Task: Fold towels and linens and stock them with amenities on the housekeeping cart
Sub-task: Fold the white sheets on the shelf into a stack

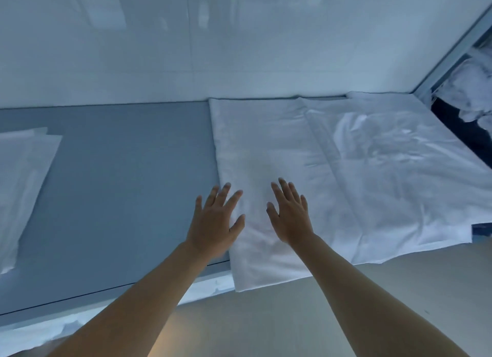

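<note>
Both grips wide, holding nothing. Left hand (214,218) with fingers spread and straight, palm down, lying over the left edge of the large white folded bed sheet (332,175), fingertips partly past that edge above bare surface. Right hand (291,215) just beside it, also flat and splayed, resting on or just above the sheet's folded left strip; contact not certain from this angle. Narrow gap of cloth between the two thumbs.

Far left: flat white folded linen piece (24,181), cut off by the frame's left border, lying on the grey-blue tabletop (127,175). Wide bare stretch of tabletop between that piece and the sheet, running from the glossy white wall (239,50) at the back to the near edge.

Centre to right: sheet spread flat with long lengthwise fold lines, its far edge touching the wall, its near edge hanging over the tabletop's front rim. Right part of the sheet wrinkled and reaching the tabletop's right side.

Far right corner: metal frame rail (452,50) slanting down beside the wall, with crumpled white linens (476,85) piled behind it.

Pale floor (399,303) below the tabletop's front rim.
</note>
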Tool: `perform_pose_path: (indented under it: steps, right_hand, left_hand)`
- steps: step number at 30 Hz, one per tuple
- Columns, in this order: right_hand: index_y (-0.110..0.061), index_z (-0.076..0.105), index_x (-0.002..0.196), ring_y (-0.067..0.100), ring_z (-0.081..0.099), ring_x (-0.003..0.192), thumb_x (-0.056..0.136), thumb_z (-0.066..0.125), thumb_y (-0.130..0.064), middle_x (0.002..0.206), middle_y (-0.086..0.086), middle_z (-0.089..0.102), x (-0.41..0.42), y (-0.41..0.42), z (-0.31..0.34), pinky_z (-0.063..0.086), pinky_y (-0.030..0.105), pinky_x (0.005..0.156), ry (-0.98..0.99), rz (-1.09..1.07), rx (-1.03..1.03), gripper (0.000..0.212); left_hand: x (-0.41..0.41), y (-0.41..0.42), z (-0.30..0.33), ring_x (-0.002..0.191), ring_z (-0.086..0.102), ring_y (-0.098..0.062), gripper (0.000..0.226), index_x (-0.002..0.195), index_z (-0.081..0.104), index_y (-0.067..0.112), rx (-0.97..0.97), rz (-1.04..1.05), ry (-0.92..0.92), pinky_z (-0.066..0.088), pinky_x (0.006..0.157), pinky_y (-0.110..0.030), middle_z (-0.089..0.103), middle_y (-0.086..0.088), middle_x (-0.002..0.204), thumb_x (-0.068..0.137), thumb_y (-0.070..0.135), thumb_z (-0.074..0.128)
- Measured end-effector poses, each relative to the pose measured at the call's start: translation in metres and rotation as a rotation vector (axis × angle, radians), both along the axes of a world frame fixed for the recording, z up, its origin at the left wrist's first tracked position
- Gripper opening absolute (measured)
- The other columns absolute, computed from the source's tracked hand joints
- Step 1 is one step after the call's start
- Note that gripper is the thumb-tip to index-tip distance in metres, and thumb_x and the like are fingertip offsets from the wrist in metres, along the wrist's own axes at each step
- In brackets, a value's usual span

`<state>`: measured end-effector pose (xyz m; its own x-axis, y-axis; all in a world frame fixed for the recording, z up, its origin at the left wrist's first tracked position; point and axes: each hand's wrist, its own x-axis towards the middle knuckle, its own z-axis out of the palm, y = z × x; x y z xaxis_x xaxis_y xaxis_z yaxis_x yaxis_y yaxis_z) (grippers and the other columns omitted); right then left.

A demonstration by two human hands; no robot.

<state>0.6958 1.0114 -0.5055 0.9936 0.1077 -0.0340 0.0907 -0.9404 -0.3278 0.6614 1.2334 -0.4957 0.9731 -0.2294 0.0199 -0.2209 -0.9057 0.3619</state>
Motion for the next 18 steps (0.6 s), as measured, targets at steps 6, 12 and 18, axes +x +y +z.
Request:
perform_pose_path:
  steps: [6, 12, 18]
  right_hand:
    - [-0.027, 0.005, 0.165, 0.021, -0.008, 0.159, 0.108, 0.030, -0.046, 0.173, -0.003, -0.006, 0.000, -0.061, -0.026, 0.002, 0.047, 0.128, 0.056, 0.077, -0.105, 0.066]
    - [-0.027, 0.003, 0.165, 0.020, -0.012, 0.159, 0.106, 0.026, -0.048, 0.173, -0.004, -0.008, 0.002, -0.057, -0.036, -0.002, 0.047, 0.128, 0.028, 0.071, -0.134, 0.067]
    - [-0.026, 0.005, 0.165, 0.022, -0.012, 0.159, 0.106, 0.027, -0.047, 0.173, -0.002, -0.008, -0.007, -0.028, -0.035, -0.003, 0.048, 0.128, 0.022, 0.058, -0.129, 0.067]
  left_hand:
    - [0.014, -0.066, -0.030, 0.157, 0.012, -0.029, 0.064, 0.161, 0.026, 0.027, 0.097, -0.062, 0.030, 0.016, 0.125, -0.051, 0.015, -0.007, 0.170, 0.103, 0.049, 0.040]
    - [0.014, -0.066, -0.047, 0.154, 0.024, -0.031, 0.066, 0.159, 0.035, 0.022, 0.124, -0.025, -0.025, 0.023, 0.123, -0.053, 0.025, -0.010, 0.168, 0.099, 0.051, 0.033]
    - [0.008, -0.041, -0.047, 0.155, 0.023, -0.028, 0.068, 0.160, 0.032, 0.025, 0.126, -0.034, -0.032, 0.022, 0.123, -0.050, 0.023, -0.007, 0.169, 0.098, 0.054, 0.031]
